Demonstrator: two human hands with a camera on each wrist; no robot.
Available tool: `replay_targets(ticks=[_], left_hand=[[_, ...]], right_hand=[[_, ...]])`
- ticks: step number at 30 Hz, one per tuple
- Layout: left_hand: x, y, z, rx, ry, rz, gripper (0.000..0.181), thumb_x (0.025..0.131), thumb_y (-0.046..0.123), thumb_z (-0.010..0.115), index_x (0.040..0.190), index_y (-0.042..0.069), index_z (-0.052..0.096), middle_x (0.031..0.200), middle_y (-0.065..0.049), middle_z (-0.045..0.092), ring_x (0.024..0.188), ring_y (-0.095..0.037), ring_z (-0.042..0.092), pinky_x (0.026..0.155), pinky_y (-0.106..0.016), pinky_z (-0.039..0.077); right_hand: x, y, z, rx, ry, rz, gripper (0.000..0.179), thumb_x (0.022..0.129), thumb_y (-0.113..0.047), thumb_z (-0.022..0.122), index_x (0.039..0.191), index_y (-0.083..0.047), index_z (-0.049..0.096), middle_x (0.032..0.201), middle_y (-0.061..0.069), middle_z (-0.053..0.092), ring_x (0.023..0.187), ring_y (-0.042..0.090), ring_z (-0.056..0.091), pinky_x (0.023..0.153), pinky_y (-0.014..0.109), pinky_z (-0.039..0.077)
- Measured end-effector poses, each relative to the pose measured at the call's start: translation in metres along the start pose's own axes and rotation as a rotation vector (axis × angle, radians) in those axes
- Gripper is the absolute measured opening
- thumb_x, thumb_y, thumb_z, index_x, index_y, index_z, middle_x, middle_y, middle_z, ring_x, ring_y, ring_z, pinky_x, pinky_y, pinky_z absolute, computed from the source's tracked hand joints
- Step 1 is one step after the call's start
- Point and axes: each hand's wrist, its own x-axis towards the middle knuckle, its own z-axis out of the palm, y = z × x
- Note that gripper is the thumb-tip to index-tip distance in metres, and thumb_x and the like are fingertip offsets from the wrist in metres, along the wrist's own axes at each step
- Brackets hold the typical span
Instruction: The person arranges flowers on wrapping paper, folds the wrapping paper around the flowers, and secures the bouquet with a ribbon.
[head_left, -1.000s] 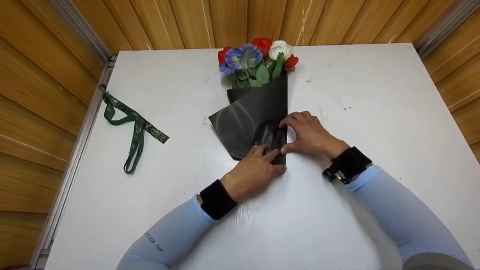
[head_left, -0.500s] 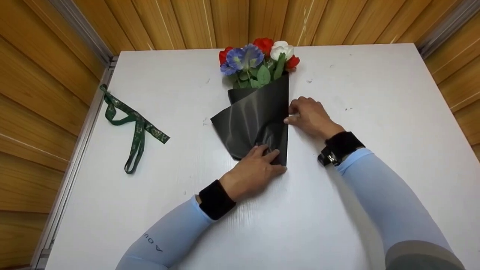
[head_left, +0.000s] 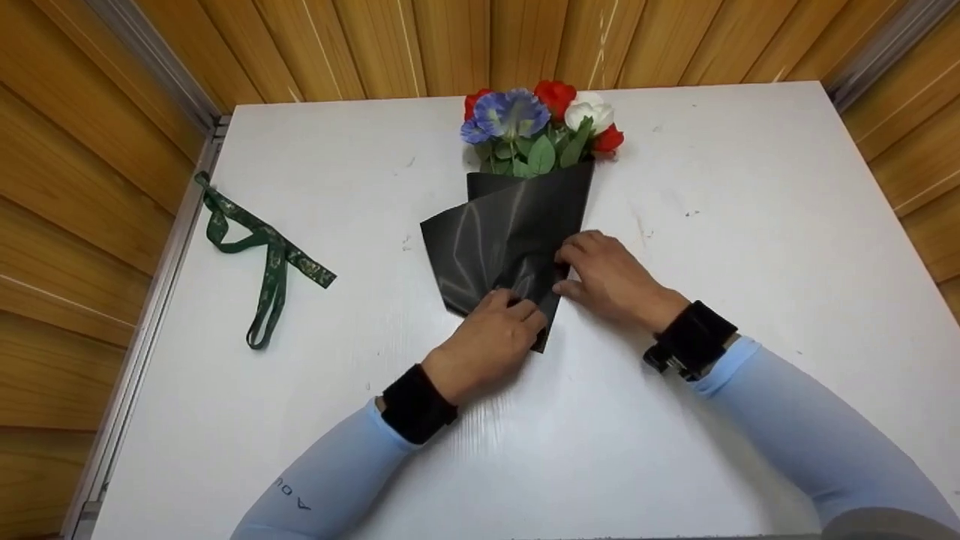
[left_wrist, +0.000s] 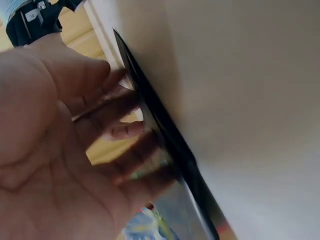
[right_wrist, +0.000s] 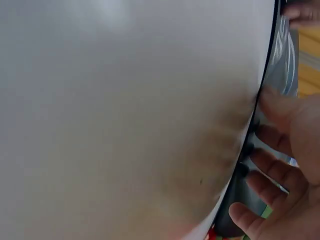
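Note:
A bouquet (head_left: 525, 124) of red, blue and white flowers with green leaves lies on the white table (head_left: 360, 465) in the head view. Black wrapping paper (head_left: 499, 225) is folded around its stems and creased near the lower end. My left hand (head_left: 484, 341) rests on that lower end, its fingertips meeting the paper. On the right edge of the wrap, the fingertips of my right hand (head_left: 611, 277) touch the fold. From the right wrist view, the right hand's extended fingers (right_wrist: 272, 187) lie along the black paper's edge. The stems are hidden inside.
A dark green patterned ribbon (head_left: 276, 259), partly looped, lies on the left of the table. Wood-panelled walls (head_left: 450, 45) stand behind and at both sides, with a metal rail (head_left: 161, 285) along the left edge.
The bouquet has turned: its flowers shifted right and its lower tip left. My right hand moved away up the edge, then back down onto the paper. My left hand slid slightly left.

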Motion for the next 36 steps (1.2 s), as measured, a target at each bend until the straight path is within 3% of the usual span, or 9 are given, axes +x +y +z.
replay_targets(ticks=[3, 7, 10, 17, 21, 24, 28, 32, 36], left_hand=[[0.001, 0.007, 0.002, 0.044, 0.013, -0.036, 0.025, 0.103, 0.01, 0.05, 0.123, 0.008, 0.064, 0.12, -0.006, 0.064, 0.107, -0.035, 0.057, 0.106, -0.053, 0.047], [-0.001, 0.013, 0.002, 0.045, -0.05, -0.067, 0.03, 0.107, 0.014, 0.046, 0.133, 0.008, 0.06, 0.134, -0.008, 0.059, 0.116, -0.04, 0.053, 0.108, -0.061, 0.044], [-0.001, 0.015, 0.001, 0.041, -0.078, -0.068, 0.028, 0.109, 0.019, 0.046, 0.13, 0.011, 0.061, 0.138, -0.007, 0.058, 0.119, -0.04, 0.052, 0.111, -0.061, 0.042], [0.001, 0.014, 0.002, 0.019, -0.088, -0.048, 0.024, 0.109, 0.024, 0.048, 0.125, 0.013, 0.061, 0.136, -0.006, 0.059, 0.116, -0.039, 0.053, 0.111, -0.061, 0.041], [0.001, 0.012, 0.002, 0.018, -0.074, -0.048, 0.023, 0.108, 0.025, 0.05, 0.124, 0.014, 0.062, 0.134, -0.005, 0.06, 0.114, -0.038, 0.054, 0.111, -0.06, 0.041], [0.001, 0.011, 0.003, 0.023, -0.065, -0.049, 0.023, 0.108, 0.025, 0.05, 0.123, 0.013, 0.062, 0.134, -0.006, 0.061, 0.113, -0.037, 0.054, 0.111, -0.059, 0.042], [0.0, 0.009, 0.002, 0.024, -0.075, -0.041, 0.027, 0.108, 0.023, 0.05, 0.13, 0.012, 0.062, 0.139, -0.007, 0.059, 0.117, -0.038, 0.054, 0.111, -0.058, 0.042], [-0.001, 0.006, 0.0, 0.013, -0.111, -0.028, 0.036, 0.105, 0.018, 0.052, 0.14, 0.013, 0.06, 0.148, -0.008, 0.055, 0.127, -0.039, 0.052, 0.113, -0.057, 0.041], [-0.001, 0.003, -0.003, 0.007, -0.138, -0.02, 0.042, 0.104, 0.018, 0.054, 0.146, 0.014, 0.057, 0.152, -0.007, 0.053, 0.133, -0.038, 0.049, 0.114, -0.056, 0.04]], right_hand=[[-0.001, -0.005, 0.003, 0.019, -0.063, -0.015, 0.046, 0.091, -0.042, 0.079, 0.113, -0.004, 0.066, 0.12, 0.016, 0.062, 0.119, 0.037, 0.053, 0.102, 0.054, 0.043], [0.007, 0.0, 0.0, 0.037, -0.106, 0.012, 0.052, 0.083, -0.054, 0.083, 0.106, -0.01, 0.067, 0.114, 0.009, 0.061, 0.111, 0.034, 0.052, 0.097, 0.054, 0.042], [0.016, 0.013, -0.005, 0.044, -0.118, 0.05, 0.054, 0.078, -0.057, 0.085, 0.101, -0.013, 0.067, 0.108, 0.006, 0.06, 0.104, 0.033, 0.051, 0.093, 0.055, 0.041], [0.037, 0.051, -0.015, 0.066, -0.091, 0.198, 0.053, 0.082, -0.049, 0.086, 0.108, -0.009, 0.064, 0.11, 0.01, 0.061, 0.112, 0.035, 0.05, 0.094, 0.058, 0.038], [0.043, 0.058, -0.017, 0.086, -0.089, 0.241, 0.054, 0.083, -0.046, 0.085, 0.113, -0.007, 0.063, 0.115, 0.012, 0.061, 0.118, 0.037, 0.048, 0.098, 0.058, 0.037], [0.041, 0.054, -0.015, 0.08, -0.083, 0.228, 0.056, 0.087, -0.046, 0.083, 0.118, -0.005, 0.062, 0.12, 0.015, 0.06, 0.121, 0.039, 0.048, 0.1, 0.058, 0.038], [0.028, 0.036, -0.011, -0.027, -0.082, 0.181, 0.061, 0.097, -0.044, 0.071, 0.133, 0.003, 0.057, 0.135, 0.024, 0.056, 0.132, 0.044, 0.047, 0.107, 0.06, 0.039], [0.008, 0.009, -0.005, -0.132, -0.211, 0.159, 0.073, 0.108, -0.045, 0.049, 0.154, 0.01, 0.036, 0.161, 0.03, 0.033, 0.152, 0.044, 0.027, 0.121, 0.062, 0.023], [-0.005, -0.009, 0.0, -0.128, -0.333, 0.147, 0.08, 0.111, -0.051, 0.036, 0.16, 0.009, 0.017, 0.169, 0.027, 0.012, 0.158, 0.041, 0.008, 0.125, 0.061, 0.008]])
